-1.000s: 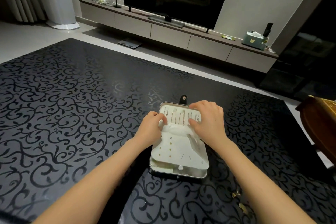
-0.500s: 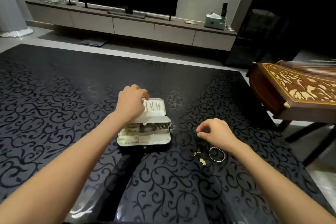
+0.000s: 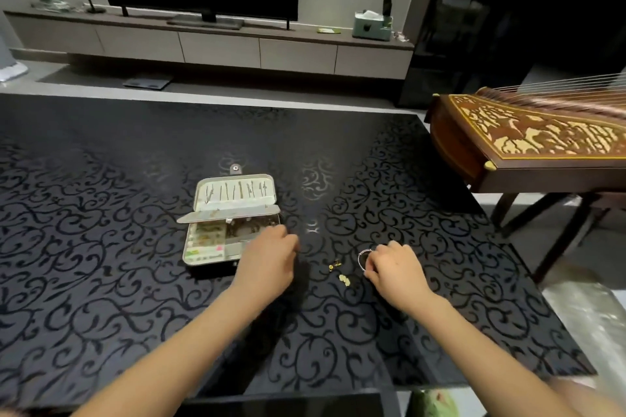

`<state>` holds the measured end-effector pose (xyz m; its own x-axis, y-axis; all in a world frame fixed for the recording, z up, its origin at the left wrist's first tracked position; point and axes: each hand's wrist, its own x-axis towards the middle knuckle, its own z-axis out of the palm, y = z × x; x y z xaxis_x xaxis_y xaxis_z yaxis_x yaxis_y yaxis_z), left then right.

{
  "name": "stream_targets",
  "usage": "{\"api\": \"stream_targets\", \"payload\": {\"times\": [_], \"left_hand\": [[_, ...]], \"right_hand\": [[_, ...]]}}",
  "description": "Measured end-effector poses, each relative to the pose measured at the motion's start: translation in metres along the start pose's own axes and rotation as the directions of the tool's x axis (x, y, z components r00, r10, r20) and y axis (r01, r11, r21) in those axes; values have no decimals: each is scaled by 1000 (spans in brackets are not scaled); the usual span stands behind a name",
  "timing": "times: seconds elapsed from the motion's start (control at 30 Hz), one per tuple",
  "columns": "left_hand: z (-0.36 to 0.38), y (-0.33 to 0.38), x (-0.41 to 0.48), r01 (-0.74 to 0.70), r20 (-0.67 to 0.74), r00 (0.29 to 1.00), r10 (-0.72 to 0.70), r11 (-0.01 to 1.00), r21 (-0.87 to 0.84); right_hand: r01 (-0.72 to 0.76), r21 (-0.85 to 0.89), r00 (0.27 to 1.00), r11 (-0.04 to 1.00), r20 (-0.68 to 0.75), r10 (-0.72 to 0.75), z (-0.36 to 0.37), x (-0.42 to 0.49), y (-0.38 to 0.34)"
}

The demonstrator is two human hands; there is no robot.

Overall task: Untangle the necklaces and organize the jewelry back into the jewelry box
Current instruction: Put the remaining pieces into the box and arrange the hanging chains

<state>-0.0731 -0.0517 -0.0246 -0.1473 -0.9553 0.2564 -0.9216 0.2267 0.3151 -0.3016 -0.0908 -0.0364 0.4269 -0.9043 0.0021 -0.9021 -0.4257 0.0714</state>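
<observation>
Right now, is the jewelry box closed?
No, the jewelry box is open, its lid laid back flat on the table behind it.

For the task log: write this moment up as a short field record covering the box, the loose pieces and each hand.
box: small white jewelry box, open on the black scroll-patterned table, inner flap raised
lid: thin chains hang in a row
loose: small gold pieces on the table between the hands
left hand: over the box's near right corner, grip unclear
right hand: fingers curled on the thin silver hoop
</observation>
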Motion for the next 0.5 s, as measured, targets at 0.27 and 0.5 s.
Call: {"api": "stream_targets", "payload": {"times": [0.27, 0.5], "left_hand": [[-17, -46, -20, 278, -210, 935, -287, 958, -71], [-34, -66, -8, 303, -271, 905, -329, 944, -134]], "right_hand": [[66, 165, 974, 984, -226, -28, -14, 13, -32], [194, 247, 940, 950, -322, -108, -22, 50, -96]]}}
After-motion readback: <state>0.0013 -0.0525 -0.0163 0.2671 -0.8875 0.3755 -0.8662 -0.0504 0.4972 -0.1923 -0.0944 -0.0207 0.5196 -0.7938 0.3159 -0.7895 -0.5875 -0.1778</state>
